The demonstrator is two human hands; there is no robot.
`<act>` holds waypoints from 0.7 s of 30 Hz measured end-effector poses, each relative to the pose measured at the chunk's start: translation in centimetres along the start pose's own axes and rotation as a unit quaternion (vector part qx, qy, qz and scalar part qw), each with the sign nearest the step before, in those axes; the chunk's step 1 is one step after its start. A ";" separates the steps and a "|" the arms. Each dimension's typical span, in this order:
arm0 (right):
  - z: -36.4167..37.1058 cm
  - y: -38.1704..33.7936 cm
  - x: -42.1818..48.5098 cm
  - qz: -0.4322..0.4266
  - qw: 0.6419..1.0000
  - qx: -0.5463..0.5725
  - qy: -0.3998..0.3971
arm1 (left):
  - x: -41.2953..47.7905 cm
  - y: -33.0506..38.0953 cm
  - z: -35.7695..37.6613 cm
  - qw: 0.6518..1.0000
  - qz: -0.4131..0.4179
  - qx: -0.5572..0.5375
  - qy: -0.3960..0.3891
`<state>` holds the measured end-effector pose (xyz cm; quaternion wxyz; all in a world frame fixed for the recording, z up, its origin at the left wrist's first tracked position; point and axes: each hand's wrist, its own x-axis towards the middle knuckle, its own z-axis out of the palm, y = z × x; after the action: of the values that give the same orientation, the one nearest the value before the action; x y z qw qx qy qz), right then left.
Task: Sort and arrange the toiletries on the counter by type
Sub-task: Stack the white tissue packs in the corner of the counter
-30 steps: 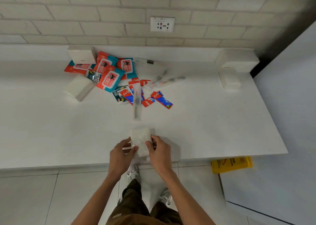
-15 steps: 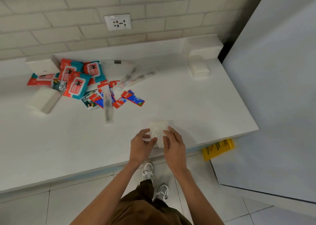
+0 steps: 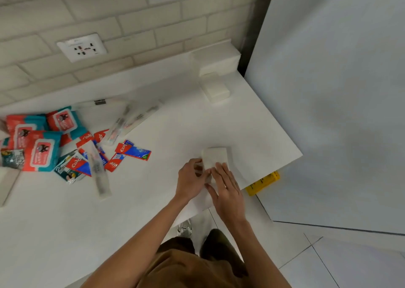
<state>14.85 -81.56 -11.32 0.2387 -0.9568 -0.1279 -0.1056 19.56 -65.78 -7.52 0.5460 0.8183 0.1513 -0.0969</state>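
White surface is carrying everything, running from the brick wall to its near edge. Wet wipe packs, red and teal, are lying piled at far left, with the outermost cut off by the frame. Wrapped toothbrushes and toothpaste sachets are lying scattered just beside them, overlapping. Blur is making the count hard to tell. Left hand is pinching the white packet at its left edge, fingers curled. Right hand is lying on the packet's near end, fingers nearly straight and together, thumb sticking out left. The packet is sitting near the right front corner of the surface, well apart from the pile. The fingers are hiding its near half.
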 end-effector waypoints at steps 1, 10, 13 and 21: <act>0.0 0.5 0.5 0.013 1.000 -0.001 0.004 | 0.5 0.5 0.5 1.000 0.006 0.005 -0.009; -1.2 6.2 6.2 0.035 0.999 0.024 -0.002 | 4.6 3.4 3.7 0.998 0.031 0.045 -0.006; -1.8 8.8 8.7 0.014 0.999 0.028 -0.018 | 6.3 4.3 4.4 0.998 0.020 0.046 0.032; -3.9 15.0 15.2 -0.030 0.997 -0.015 -0.068 | 12.1 7.6 6.8 0.992 0.006 0.015 0.124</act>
<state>33.08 -93.33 -10.44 0.2120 -0.9609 -0.1715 -0.0489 33.62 -73.05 -7.54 0.5115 0.8327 0.2118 0.0062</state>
